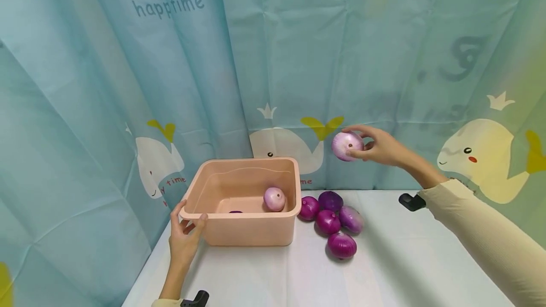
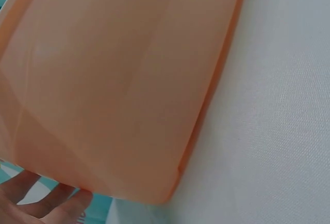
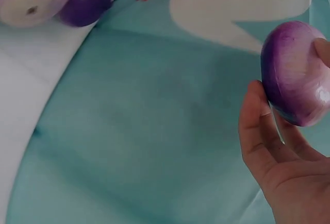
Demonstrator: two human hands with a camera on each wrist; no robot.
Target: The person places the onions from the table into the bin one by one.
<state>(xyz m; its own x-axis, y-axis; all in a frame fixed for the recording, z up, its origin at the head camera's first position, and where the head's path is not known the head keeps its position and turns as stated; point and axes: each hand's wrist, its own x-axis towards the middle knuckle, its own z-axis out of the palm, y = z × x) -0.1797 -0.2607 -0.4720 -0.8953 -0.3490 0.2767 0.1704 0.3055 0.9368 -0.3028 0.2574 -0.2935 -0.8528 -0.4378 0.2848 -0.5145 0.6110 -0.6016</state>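
Raised above the table, my right hand (image 1: 381,148) holds a pale purple onion (image 1: 343,145) between thumb and fingers; the right wrist view shows this onion (image 3: 294,74) glossy, with a darker side. My left hand (image 1: 184,236) grips the front left corner of a peach plastic bin (image 1: 251,231), thumb at the front rim and fingers along the left side. In the left wrist view, its fingers (image 2: 67,206) lie against the bin's outer wall (image 2: 118,105). Inside the bin sits a light purple onion (image 1: 274,199), and a dark purple bit (image 1: 235,212) shows just behind the front rim.
Right of the bin, several purple onions lie grouped on the white table (image 1: 401,250), the nearest onion (image 1: 341,245) toward the front. A blue-green curtain (image 1: 298,75) with whale prints hangs behind the table and along its left side.
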